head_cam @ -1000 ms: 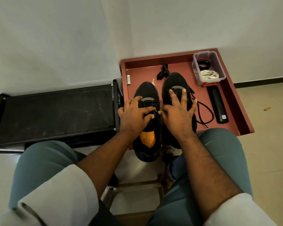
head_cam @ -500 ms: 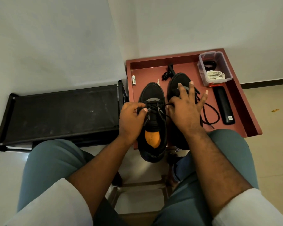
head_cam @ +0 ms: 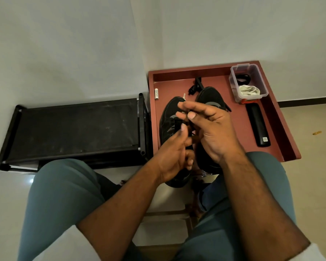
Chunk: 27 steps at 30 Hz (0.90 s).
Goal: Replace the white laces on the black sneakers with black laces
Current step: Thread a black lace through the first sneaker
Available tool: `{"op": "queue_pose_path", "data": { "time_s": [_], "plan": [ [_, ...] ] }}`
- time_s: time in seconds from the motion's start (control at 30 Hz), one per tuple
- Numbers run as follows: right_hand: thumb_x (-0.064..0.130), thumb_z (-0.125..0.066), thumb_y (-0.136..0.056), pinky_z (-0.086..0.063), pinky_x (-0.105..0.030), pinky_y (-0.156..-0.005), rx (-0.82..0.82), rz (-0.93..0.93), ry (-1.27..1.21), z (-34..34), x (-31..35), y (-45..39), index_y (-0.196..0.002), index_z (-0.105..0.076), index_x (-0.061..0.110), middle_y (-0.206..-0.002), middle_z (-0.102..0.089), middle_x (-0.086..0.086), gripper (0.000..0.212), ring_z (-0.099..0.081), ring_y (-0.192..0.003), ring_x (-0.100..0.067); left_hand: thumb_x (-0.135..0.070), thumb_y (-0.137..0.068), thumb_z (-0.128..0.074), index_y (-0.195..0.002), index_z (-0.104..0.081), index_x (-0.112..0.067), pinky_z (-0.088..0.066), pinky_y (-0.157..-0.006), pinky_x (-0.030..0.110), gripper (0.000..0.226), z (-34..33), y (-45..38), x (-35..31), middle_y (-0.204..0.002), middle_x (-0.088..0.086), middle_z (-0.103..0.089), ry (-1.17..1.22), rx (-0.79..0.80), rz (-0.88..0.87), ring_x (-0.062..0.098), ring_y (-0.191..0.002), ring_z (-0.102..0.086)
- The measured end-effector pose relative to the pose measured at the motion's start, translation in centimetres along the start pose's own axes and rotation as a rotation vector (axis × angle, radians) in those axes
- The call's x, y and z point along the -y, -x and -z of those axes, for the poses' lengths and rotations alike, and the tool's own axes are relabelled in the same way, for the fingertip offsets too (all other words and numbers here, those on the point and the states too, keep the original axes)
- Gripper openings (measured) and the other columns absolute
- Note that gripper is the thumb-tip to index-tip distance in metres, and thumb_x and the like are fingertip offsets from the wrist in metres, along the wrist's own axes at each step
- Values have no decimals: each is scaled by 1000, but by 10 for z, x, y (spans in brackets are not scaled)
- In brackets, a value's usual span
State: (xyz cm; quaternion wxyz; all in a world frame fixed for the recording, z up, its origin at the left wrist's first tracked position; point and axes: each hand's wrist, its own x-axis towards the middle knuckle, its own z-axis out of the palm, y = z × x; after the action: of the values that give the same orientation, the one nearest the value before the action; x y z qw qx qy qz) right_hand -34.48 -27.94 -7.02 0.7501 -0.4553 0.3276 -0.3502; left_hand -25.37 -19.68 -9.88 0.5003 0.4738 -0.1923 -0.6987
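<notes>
I am pinching the black lace [head_cam: 190, 127] between both hands, left hand [head_cam: 174, 157] and right hand [head_cam: 213, 129] lifted together above the left sneaker [head_cam: 169, 117] on the red tray [head_cam: 282, 129], probably to tie it, while the white laces [head_cam: 249, 90] are sitting discarded in the clear tub [head_cam: 263, 81].

Dim indoor light, soft shadows, wide-angle warp at edges.

White rolled-up sleeves [head_cam: 51, 247], bare forearms [head_cam: 262, 200], teal trousers [head_cam: 60, 191].
</notes>
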Motion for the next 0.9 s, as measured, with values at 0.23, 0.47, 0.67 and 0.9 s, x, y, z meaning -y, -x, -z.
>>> {"op": "queue_pose_path", "data": {
  "time_s": [0.23, 0.47, 0.67, 0.9],
  "plan": [
    [-11, -61, -84, -57, -29, -83, -224, 72, -76, 24, -1, -11, -103, -68, 4, -94, -75, -13, 24, -72, -92, -26, -26, -98, -57, -87, -62, -14, -26, -46, 25, 17, 7, -1, -7, -58, -4, -45, -392, -188, -111, 13, -51, -32],
    [30, -63, -93, -50, -29, -92, -363, -27, 921, 68, -19, -19, -127, -63, 23, -112, -56, 1, 34, -58, -102, -13, -30, -100, -49, -82, -59, -11, -29, -42, 17, 28, 41, 18, -36, -59, 0, -51, -439, -202, -120, 7, -44, -36],
    [11, -70, -87, -47, -13, -87, 251, 68, 850, 27, -29, -9, -108, -72, 24, -105, -67, 10, 25, -62, -100, 1, -23, -96, -58, -86, -69, -2, -40, -53, 12, 25, 39, 14, -36, -62, -4, -58, -608, -239, -177, 1, -53, -48],
    [16, -69, -88, -51, -32, -96, -351, 138, 1013, 73, -14, -16, -111, -73, 19, -108, -70, 4, 23, -61, -102, -8, -25, -97, -56, -89, -70, -16, -47, -61, 14, 18, 76, 20, -39, -78, 1, -66, -904, -373, -149, 5, -64, -56]
  ]
}}
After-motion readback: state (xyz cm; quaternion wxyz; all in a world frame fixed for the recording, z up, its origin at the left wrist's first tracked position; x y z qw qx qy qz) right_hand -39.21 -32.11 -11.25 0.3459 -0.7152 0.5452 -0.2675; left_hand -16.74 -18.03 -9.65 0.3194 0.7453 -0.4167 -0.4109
